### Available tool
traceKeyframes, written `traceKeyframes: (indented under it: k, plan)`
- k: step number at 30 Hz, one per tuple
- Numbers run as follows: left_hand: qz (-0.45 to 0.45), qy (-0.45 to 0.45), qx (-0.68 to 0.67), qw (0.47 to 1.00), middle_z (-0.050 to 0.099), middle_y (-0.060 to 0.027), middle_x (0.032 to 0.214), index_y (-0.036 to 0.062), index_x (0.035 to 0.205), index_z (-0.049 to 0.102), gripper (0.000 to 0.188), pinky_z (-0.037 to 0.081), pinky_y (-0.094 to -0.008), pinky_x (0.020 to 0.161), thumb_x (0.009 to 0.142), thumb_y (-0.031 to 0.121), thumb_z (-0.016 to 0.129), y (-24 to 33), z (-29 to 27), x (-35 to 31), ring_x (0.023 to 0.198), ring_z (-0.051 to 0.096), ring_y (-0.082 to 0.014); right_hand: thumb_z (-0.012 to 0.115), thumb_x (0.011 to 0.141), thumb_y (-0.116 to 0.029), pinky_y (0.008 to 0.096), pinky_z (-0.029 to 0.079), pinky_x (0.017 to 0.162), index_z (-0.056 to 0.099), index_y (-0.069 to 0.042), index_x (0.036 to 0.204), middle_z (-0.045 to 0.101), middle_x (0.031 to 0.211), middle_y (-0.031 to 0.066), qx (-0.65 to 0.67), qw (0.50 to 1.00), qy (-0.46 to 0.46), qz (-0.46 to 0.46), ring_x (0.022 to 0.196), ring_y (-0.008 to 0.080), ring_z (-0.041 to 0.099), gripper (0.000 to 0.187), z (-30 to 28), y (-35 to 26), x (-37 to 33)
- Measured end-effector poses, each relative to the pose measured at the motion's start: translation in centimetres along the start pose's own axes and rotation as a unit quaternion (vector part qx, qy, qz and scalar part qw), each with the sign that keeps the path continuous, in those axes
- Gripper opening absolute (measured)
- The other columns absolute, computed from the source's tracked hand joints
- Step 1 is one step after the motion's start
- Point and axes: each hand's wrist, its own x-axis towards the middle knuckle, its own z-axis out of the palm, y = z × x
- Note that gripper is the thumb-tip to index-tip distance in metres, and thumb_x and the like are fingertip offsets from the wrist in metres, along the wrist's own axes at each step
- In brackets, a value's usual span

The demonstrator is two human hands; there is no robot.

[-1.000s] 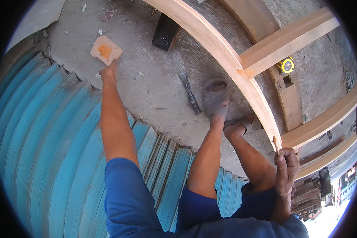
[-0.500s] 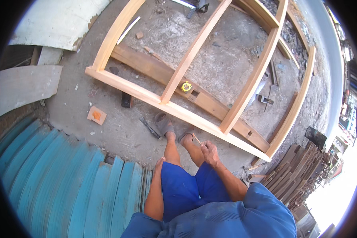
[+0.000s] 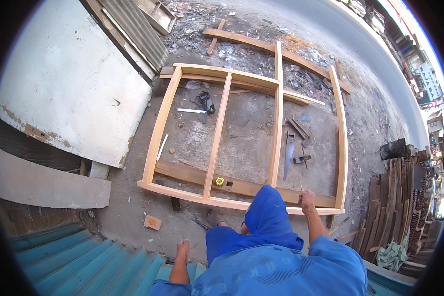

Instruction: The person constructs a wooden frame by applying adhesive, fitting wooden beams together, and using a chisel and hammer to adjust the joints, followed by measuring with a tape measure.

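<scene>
My right hand (image 3: 307, 199) is closed on a thin pale stick (image 3: 301, 183) that points away from me. It is above the near right part of a large light-wood frame (image 3: 232, 203), close to its near rail. The stick is too small to name more exactly. My left hand (image 3: 182, 248) hangs low on the left beside the blue slats, its fingers loosely apart with nothing visible in them. One bent knee in blue shorts covers part of the near rail. A yellow tape measure (image 3: 219, 181) sits on a darker board (image 3: 246, 188) lying inside the frame.
A handsaw (image 3: 289, 153) and a hand plane (image 3: 301, 159) lie inside the frame at right. A small block with an orange patch (image 3: 152, 222) is on the ground at left. Blue slats (image 3: 103, 269) stand near left, stacked wood (image 3: 390, 197) at right.
My right hand has moved right and forward with the stick. My left hand has left my leg and swung out left. One knee has risen, and the view takes in more of the frame.
</scene>
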Motion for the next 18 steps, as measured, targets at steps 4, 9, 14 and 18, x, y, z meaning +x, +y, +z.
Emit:
traceKeyframes:
  k: [4, 9, 14, 18]
  plan:
    - [0.06, 0.078, -0.032, 0.995, 0.061, -0.0028, 0.081, 0.0092, 0.109, 0.06, 0.023, 0.038, -0.0269, 0.042, 0.096, 0.028, 0.063, 5.4, -3.6, 1.9, 0.055, 0.053, -0.0113, 0.053, 0.096, -0.013, 0.0264, 0.039, 0.042, 0.056, -0.012, 0.084, 0.046, 0.064, -0.0038, 0.123, 0.991, 0.012, 0.059, 0.05, 0.0081, 0.045, 0.013, -2.0, 1.2, 1.5]
    - [0.07, 0.001, -0.01, 0.998, 0.065, -0.0048, 0.085, 0.0078, 0.114, 0.063, 0.029, 0.04, -0.0277, 0.044, 0.095, 0.03, 0.065, 17.1, 5.3, -0.1, 0.055, 0.053, -0.0102, 0.054, 0.096, -0.013, 0.0268, 0.036, 0.038, 0.055, -0.013, 0.084, 0.044, 0.059, -0.0027, 0.092, 0.984, 0.098, 0.117, 0.044, 0.0108, 0.043, 0.012, -6.4, 1.9, 5.6]
    - [0.115, 0.08, 0.031, 0.99, 0.07, -0.0132, 0.102, 0.0039, 0.126, 0.063, 0.041, 0.053, -0.0367, 0.066, 0.095, 0.031, 0.065, 30.0, 11.2, -0.1, 0.078, 0.065, -0.0207, 0.057, 0.097, -0.017, 0.0284, 0.038, 0.039, 0.058, -0.01, 0.089, 0.048, 0.062, -0.0011, 0.101, 0.988, 0.038, 0.11, 0.046, 0.0114, 0.046, 0.011, 0.0, -6.5, 21.0]
    - [0.072, 0.058, 0.192, 0.977, 0.068, -0.0199, 0.122, -0.0022, 0.136, 0.059, 0.054, 0.048, -0.0387, 0.101, 0.094, 0.032, 0.064, 43.6, 21.8, -7.6, 0.113, 0.064, -0.0295, 0.061, 0.098, -0.02, 0.027, 0.044, 0.051, 0.061, -0.011, 0.095, 0.054, 0.074, -0.0022, 0.123, 0.987, -0.056, 0.092, 0.057, 0.008, 0.049, 0.01, 0.7, -19.3, 26.4]
